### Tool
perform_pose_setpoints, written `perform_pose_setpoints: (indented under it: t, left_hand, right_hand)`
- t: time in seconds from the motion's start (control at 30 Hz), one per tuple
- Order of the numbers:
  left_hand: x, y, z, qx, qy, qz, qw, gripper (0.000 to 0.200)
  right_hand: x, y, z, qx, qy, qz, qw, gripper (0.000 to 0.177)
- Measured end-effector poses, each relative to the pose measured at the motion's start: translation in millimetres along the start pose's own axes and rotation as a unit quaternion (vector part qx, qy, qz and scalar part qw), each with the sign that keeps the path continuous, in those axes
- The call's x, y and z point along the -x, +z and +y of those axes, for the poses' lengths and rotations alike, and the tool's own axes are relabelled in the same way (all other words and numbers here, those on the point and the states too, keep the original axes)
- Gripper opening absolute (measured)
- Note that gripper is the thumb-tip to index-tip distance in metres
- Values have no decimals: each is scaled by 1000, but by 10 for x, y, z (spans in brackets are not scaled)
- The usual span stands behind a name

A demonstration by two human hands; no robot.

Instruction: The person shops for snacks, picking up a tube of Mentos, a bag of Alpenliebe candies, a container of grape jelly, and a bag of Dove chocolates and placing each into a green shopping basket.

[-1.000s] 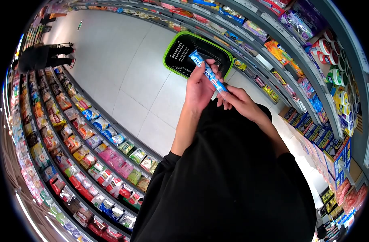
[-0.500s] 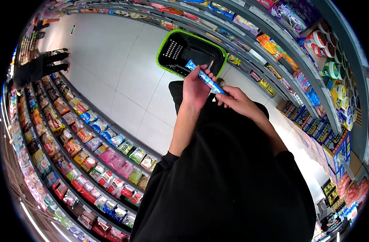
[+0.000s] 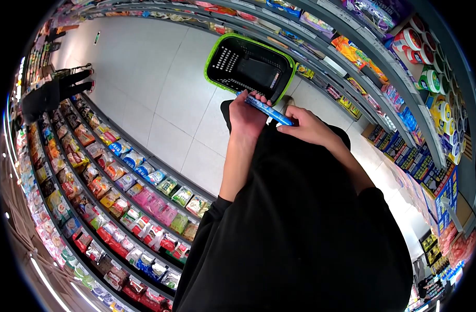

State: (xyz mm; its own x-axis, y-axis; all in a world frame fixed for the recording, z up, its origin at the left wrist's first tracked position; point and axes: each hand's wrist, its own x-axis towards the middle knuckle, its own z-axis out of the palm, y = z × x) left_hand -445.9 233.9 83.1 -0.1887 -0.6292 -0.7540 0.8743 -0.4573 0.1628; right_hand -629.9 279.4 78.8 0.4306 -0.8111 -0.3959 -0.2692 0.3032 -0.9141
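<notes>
A slim blue candy roll with white lettering lies slantwise between my two hands, in front of my black clothing. My left hand is palm up, its fingers curled round the upper left end of the roll. At the lower right end, my right hand pinches the wrapper between thumb and fingers. Just beyond my hands, a black shopping basket with a bright green rim stands on the floor. A small item lies inside it near the right wall.
Shelves of bagged snacks curve along the left. Shelves with sweets and round tubs rise at the right, close to the basket. A person in dark clothes stands with a cart farther up the aisle on the tiled floor.
The roll has turned and lowered slightly toward my body, with more of its side facing up. Both hands keep hold of it. The view has shifted a little.
</notes>
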Motion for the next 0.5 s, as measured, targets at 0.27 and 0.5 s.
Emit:
perform_pose_setpoints:
  t: [0.27,0.5]
  left_hand:
    - [37,38,5,22,-13,-32,999,26]
    - [61,-66,55,-8,-18,-80,997,35]
  right_hand:
    - [-1,-14,-96,-117,38,-114,986,28]
    - [-82,53,22,-93,13,-172,981,23]
